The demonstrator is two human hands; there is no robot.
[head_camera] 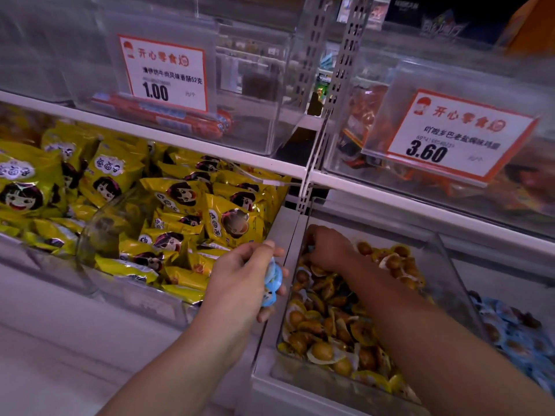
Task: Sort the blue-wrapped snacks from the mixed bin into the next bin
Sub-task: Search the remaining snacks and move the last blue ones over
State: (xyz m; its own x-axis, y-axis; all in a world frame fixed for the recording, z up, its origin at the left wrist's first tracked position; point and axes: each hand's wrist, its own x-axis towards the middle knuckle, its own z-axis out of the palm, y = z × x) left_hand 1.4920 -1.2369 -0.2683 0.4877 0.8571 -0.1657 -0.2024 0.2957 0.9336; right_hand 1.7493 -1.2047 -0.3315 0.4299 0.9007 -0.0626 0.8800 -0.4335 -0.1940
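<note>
Head view: the blue-wrapped snacks (271, 280) are small sealed packets, likely light, with a slick film that gives a little around a firm core. They can probably be taken anywhere across the middle, several at once, though the film may let one slide out of a loose hold.

The left hand (243, 283) has its fingers curled round a few of them, pinned against the palm, and hovers just left of the mixed bin (288, 295).

The right hand (327, 247) is down among the yellow-wrapped snacks (324, 319) at the far end of that bin, fingers bent into the pile. Whether it has pinched a packet I cannot tell.

To the right of the right arm, past a clear wall, the next bin (459, 283) holds more blue packets (516, 334).
</note>
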